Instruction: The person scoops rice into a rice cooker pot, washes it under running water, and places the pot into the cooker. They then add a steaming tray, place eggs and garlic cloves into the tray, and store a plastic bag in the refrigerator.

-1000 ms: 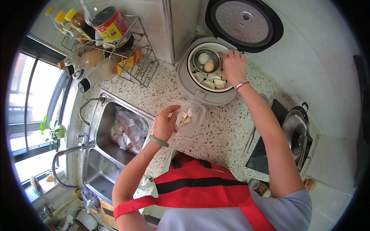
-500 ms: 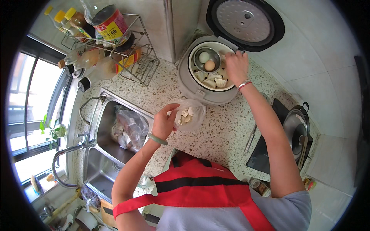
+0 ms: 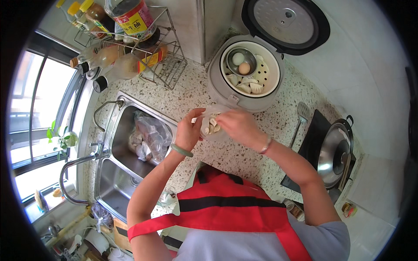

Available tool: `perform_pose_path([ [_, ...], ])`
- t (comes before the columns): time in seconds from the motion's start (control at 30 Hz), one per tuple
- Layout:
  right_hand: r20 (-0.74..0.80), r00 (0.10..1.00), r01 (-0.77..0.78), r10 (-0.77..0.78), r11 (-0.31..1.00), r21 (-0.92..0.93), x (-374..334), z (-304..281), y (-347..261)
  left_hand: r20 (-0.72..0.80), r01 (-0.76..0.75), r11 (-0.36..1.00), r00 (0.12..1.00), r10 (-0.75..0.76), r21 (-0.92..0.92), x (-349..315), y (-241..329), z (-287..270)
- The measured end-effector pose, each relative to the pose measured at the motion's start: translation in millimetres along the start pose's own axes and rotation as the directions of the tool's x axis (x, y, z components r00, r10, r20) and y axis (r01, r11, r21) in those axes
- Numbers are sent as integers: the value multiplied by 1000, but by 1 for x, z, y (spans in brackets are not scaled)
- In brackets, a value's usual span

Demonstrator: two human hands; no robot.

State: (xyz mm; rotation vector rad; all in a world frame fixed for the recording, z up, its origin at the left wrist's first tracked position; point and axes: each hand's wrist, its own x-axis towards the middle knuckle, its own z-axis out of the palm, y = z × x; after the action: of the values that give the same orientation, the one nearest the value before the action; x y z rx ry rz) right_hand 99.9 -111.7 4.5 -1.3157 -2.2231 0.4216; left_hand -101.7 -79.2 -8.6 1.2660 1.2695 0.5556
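A clear plastic bag (image 3: pixel 217 135) of pale dumplings (image 3: pixel 212 125) lies on the speckled counter. My left hand (image 3: pixel 190 132) pinches its left rim. Over the bag's opening, my right hand (image 3: pixel 242 128) has its fingers bunched at the dumplings; whether one is between the fingertips is hidden. Beyond the bag stands a rice cooker (image 3: pixel 216 86) with its lid (image 3: pixel 281 19) raised. Inside is a white steamer tray (image 3: pixel 264 75) with holes, bearing several dumplings (image 3: pixel 250 85). A small metal bowl (image 3: pixel 230 55) on the tray holds a pale egg (image 3: pixel 238 58) and a brown egg (image 3: pixel 244 68).
At left, a double steel sink (image 3: pixel 114 167) with a faucet (image 3: pixel 69 167) contains a filled plastic bag (image 3: pixel 152 135). A wire rack (image 3: pixel 174 65) of sauce bottles stands at the back left. To the right are a slotted spatula (image 3: pixel 302 114) and a lidded pan (image 3: pixel 333 150) on a black hob (image 3: pixel 308 138).
My right hand has moved from the steamer tray back to the plastic bag, its fingers now at the dumplings there. My left hand still grips the bag's rim. The view has shifted slightly.
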Motion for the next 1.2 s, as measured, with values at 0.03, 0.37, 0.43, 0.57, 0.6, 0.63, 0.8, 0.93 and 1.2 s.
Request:
perform_pose_path([
  [0.03, 35, 999, 0, 4, 991, -133, -2, 17, 2, -8, -8, 1000, 1000, 8, 0, 0, 1, 1],
  [0.37, 298, 921, 9, 251, 750, -661, 13, 86, 15, 8, -25, 999, 1000, 24, 21, -5, -4, 3],
  [0.43, 303, 915, 9, 266, 737, -676, 14, 88, 14, 5, -18, 999, 1000, 18, 28, -5, -1, 2],
  [0.57, 294, 901, -30, 319, 722, -691, 12, 99, 15, 1, -29, 1000, 1000, 28, 3, -2, -7, 0],
  [0.6, 297, 884, -50, 361, 705, -707, 13, 100, 13, 4, -37, 999, 999, 37, 18, -2, -7, -1],
  [0.63, 293, 879, -74, 376, 714, -696, 15, 100, 12, 7, -46, 998, 999, 46, 33, -2, -6, -1],
  [0.8, 342, 816, -191, 467, 775, -603, 20, 95, 13, 7, -49, 996, 999, 49, 73, -2, -4, -3],
  [0.93, 262, 912, -143, 316, 843, -519, 1, 78, 10, -1, -49, 998, 999, 49, 49, -5, -3, -5],
  [1.2, 374, 860, -78, 347, 814, -575, -28, 70, 2, 53, -37, 999, 998, 35, 37, -13, -1, 4],
])
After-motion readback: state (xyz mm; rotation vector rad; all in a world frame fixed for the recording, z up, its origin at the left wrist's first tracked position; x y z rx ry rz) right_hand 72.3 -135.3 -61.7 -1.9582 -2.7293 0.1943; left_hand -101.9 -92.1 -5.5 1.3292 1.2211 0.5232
